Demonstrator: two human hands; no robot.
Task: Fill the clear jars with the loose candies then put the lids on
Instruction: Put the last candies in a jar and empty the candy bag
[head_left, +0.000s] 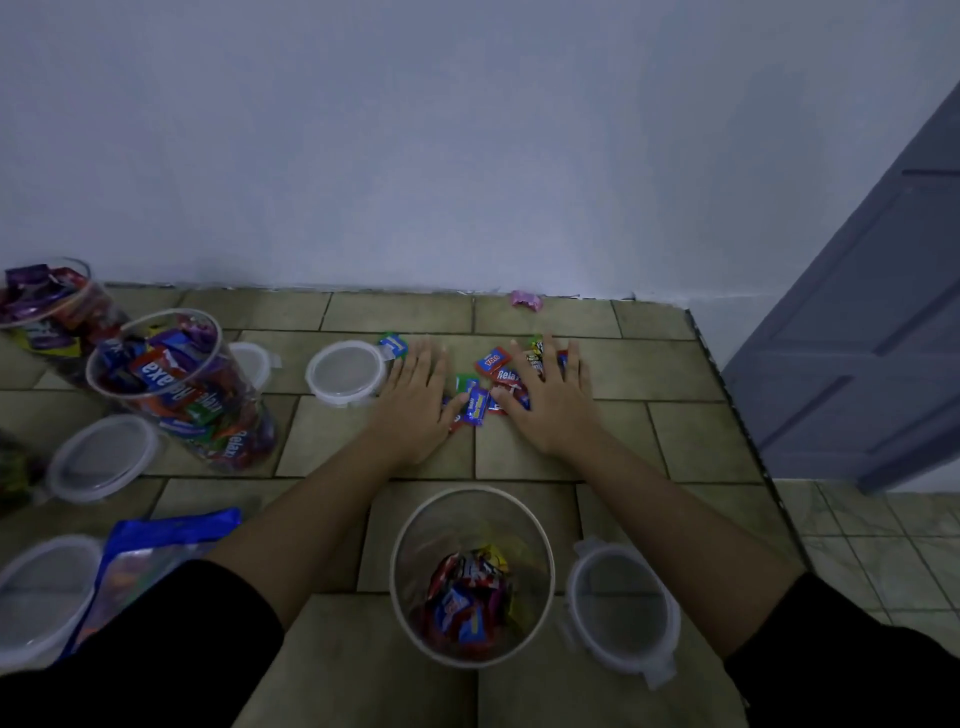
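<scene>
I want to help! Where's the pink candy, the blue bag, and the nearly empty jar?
pink candy (526, 300), head view, middle of wrapper.
blue bag (171, 524), head view, blue top edge.
nearly empty jar (470, 489), head view, far rim.

open jar (402, 545) partly filled | loose candies (480, 404) clustered beyond it | lid (621, 605) beside, seemingly upturned

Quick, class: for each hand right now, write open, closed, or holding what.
Left hand: open, fingers straight, palm down beside the loose candies.
Right hand: open, fingers straight, lying over some of those candies.
</scene>
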